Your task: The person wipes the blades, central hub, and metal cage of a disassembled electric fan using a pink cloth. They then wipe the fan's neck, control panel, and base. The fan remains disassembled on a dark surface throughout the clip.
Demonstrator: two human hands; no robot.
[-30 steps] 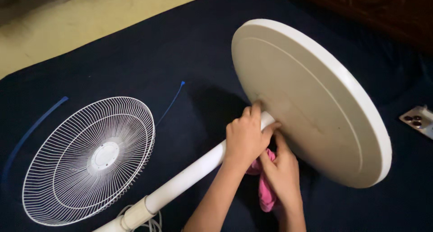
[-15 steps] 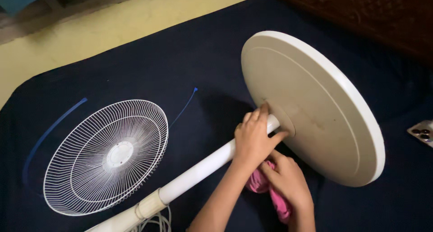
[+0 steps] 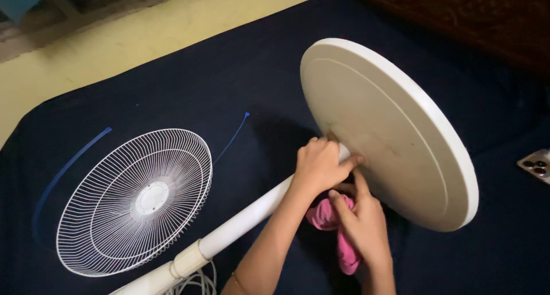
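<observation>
Pink cloth [image 3: 335, 232] sits bunched in the right hand [image 3: 361, 223], pressed under the white fan pole [image 3: 246, 217] where it meets the round base [image 3: 389, 131]. Since half a second ago the cloth has slid closer to that joint. The left hand [image 3: 321, 166] stays clamped around the pole. Both lie on the dark blue bed [image 3: 172, 77], beside the wire grille [image 3: 134, 200].

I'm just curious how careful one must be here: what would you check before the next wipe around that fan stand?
1. Left hand grips the white plastic pole: ok.
2. Right hand holds the pink cloth: ok.
3. Round white base disc tilted up on edge, steadiness: cannot tell.
4. White wire fan grille lies apart from the hands: ok.
5. Cord by the pole's lower end, unplugged: cannot tell.
</observation>
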